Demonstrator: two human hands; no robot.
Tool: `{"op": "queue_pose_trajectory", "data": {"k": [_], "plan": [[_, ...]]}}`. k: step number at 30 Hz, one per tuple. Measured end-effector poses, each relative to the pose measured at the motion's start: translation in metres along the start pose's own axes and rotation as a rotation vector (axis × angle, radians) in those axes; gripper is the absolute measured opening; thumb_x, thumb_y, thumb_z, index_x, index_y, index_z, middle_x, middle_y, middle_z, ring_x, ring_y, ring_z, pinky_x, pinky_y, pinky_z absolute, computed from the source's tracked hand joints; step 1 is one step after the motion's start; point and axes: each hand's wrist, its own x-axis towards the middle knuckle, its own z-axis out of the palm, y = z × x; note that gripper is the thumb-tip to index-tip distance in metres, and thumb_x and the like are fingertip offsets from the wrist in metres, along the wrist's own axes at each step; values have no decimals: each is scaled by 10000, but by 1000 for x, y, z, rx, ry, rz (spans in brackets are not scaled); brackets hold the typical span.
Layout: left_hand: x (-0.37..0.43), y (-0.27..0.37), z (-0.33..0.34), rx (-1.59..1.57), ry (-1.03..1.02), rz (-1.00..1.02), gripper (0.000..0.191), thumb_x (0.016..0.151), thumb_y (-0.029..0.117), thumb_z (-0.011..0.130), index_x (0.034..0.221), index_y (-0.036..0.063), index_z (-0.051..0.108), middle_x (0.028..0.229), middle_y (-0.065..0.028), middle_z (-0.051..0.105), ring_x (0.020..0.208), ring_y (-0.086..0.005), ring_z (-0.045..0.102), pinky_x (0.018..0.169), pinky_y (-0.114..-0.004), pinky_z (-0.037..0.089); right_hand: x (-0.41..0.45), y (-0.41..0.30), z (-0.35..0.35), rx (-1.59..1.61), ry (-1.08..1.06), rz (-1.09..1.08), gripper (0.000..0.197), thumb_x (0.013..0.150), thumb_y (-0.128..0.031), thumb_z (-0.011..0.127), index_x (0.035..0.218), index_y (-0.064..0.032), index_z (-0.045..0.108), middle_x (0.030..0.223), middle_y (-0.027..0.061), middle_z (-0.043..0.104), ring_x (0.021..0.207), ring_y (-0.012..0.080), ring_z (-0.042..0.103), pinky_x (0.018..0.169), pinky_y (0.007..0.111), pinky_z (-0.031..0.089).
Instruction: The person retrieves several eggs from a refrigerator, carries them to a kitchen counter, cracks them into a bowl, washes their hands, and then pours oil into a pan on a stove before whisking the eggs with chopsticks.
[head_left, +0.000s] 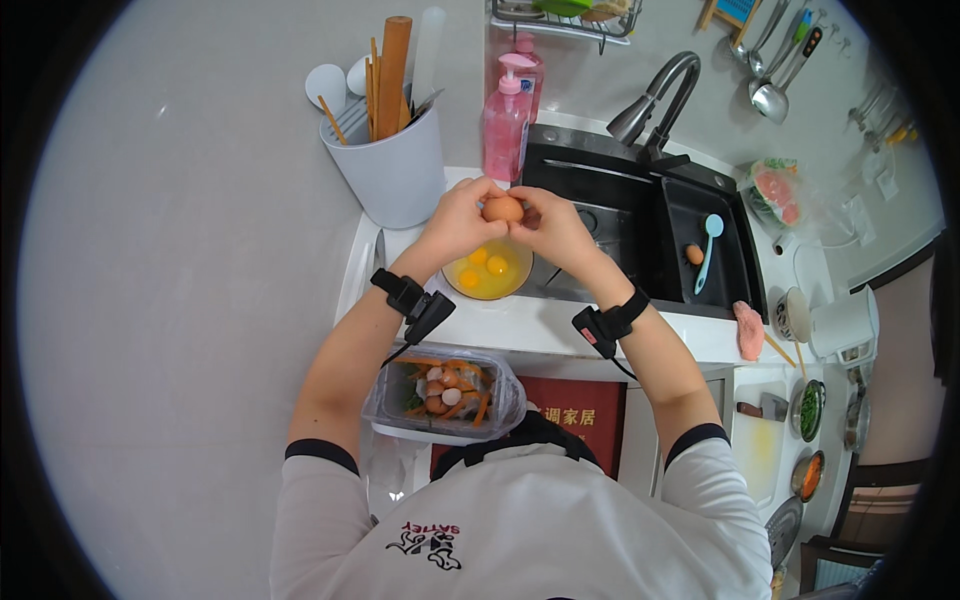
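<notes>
Between both hands is a brown egg (503, 209), held by the fingertips at its two ends. My left hand (463, 217) grips its left side and my right hand (550, 221) its right side. Whether the shell is cracked cannot be told. Just below the egg stands a clear bowl (523, 279) with several yolks (496, 265) and egg white in it, on the white counter at the sink's left edge. Another brown egg (694, 254) lies in the small right basin beside a light blue long-handled brush (709, 251). Black bands with small devices are on both wrists.
A bin (517, 405) with eggshells and orange peelings hangs at the counter's front. Behind stand a grey utensil holder (397, 176) and pink pump bottles (506, 131). The black sink (622, 180) and faucet (660, 97) are right. A cleaver (772, 407) lies on a cutting board (757, 480).
</notes>
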Motion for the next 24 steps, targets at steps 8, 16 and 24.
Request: {"op": "queue_pose_trajectory", "data": {"k": [8,16,24], "plan": [[-3,-19,5,-73,78,0,325,691,101,693,978,20,565,995,-158,580,878,-266,610,748,-329,516,-1,-4,14,-309,110,-265,386,741,-180,691,1082,-22,601,982,171,634,841,354,632,739,382,520],[-7,-20,5,-132,64,-3,325,696,84,683,997,38,568,1007,-149,568,881,-256,608,741,-320,525,-5,-5,23,-368,164,-268,363,739,-151,661,1072,-24,591,971,168,633,840,357,629,740,405,519],[-17,-10,-15,256,-5,223,329,733,43,639,1057,26,584,994,-116,560,850,-253,621,751,-304,509,-12,0,12,-373,45,-351,371,730,-97,630,1089,-26,570,1008,157,620,853,356,619,745,407,517]]}}
